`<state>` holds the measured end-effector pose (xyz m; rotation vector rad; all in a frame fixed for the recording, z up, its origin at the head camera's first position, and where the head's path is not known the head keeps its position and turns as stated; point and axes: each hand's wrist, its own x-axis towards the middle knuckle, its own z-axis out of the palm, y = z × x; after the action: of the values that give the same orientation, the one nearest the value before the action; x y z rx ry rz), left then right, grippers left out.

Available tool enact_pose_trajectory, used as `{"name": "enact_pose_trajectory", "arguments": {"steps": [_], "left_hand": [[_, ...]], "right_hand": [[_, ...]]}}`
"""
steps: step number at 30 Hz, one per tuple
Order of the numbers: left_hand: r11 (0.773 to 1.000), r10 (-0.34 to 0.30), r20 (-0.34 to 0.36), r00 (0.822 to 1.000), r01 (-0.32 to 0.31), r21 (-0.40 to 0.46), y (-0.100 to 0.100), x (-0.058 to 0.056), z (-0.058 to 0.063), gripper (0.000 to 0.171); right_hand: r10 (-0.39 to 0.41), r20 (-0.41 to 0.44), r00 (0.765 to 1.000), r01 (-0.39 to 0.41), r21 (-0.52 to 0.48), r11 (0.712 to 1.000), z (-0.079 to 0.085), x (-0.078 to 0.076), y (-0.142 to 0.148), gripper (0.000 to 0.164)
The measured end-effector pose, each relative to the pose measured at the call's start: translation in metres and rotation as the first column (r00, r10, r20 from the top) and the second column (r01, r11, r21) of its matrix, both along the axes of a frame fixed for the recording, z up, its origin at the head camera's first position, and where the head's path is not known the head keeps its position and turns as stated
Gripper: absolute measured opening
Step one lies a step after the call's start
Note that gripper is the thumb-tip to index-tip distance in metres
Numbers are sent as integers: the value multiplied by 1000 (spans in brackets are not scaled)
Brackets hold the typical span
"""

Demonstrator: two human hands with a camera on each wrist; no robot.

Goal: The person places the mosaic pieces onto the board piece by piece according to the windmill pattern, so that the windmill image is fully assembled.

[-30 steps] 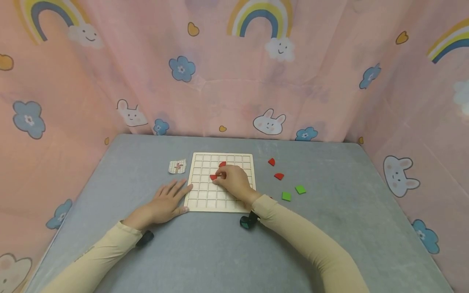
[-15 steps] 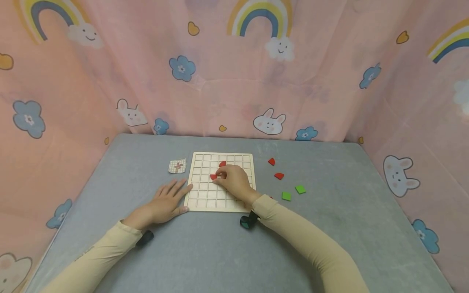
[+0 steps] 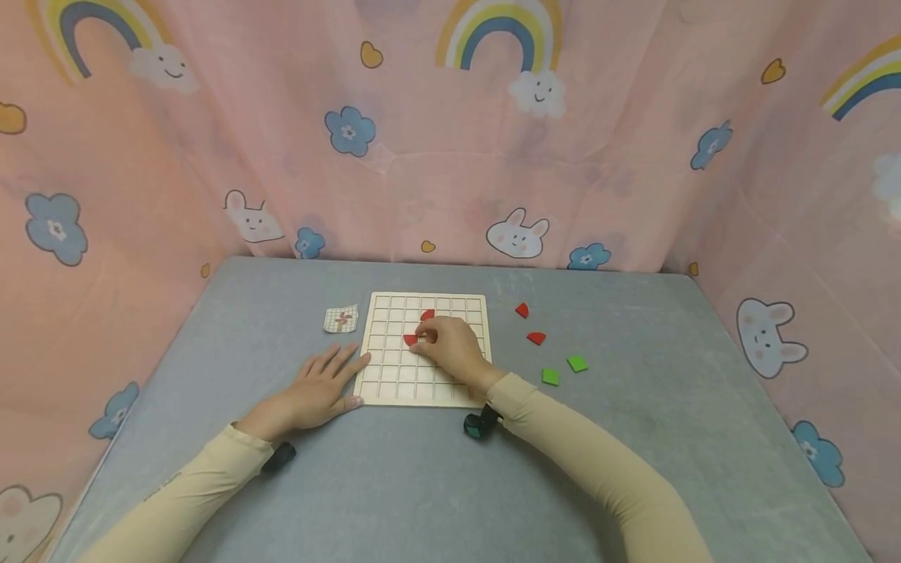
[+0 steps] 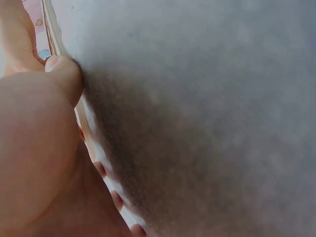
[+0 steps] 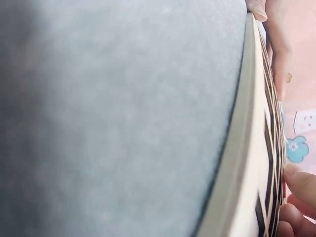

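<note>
A: Edges/room?
B: L hand (image 3: 310, 395) spread, fingers apart, touching grid bd (image 3: 387, 375) at L edge; card (image 3: 341, 319) just beside. Table (image 3: 373, 485) shows betw. R edge & two loose red pcs (image 3: 536, 338), also betw. forearms.
A: R hand (image 3: 454, 348)?
B: Thumb + finger pinch red pc (image 3: 410, 340) nr grid bd ctr; seated or lifted, can't tell.
A: Diff vs 0.5 s ago?
B: R cuff (image 3: 510, 395) slightly further R, covers red sliver seen then.

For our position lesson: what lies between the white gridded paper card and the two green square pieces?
In the head view: the pale wooden grid board, bearing red quarter-circle pieces, and the right hand over it.
</note>
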<state>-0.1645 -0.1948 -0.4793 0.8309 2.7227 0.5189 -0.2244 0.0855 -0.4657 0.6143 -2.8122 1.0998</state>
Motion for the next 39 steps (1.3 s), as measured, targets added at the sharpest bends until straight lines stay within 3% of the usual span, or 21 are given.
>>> {"name": "enact_pose_trajectory", "arguments": {"steps": [12,15,21,33,39], "left_hand": [[1000,-11,7,1000,11,4,1,2,7,74],[1000,-14,31,999,13,25,2,4,14,74],[1000,-3,28,1000,3,13,5,5,15,72],[1000,-7,13,1000,6,9,0,2,4,76],[999,-7,27,1000,6,36,0,3,7,76]], "right_hand": [[65,-12,998,-65,-64,996,7,1,31,26],[60,-5,998,-60,-53,997,7,0,44,26],[59,20,998,-58,-71,996,11,9,74,28],[2,77,997,2,-46,999,12,22,146,32],[-115,23,993,115,-11,993,7,15,174,34]]}}
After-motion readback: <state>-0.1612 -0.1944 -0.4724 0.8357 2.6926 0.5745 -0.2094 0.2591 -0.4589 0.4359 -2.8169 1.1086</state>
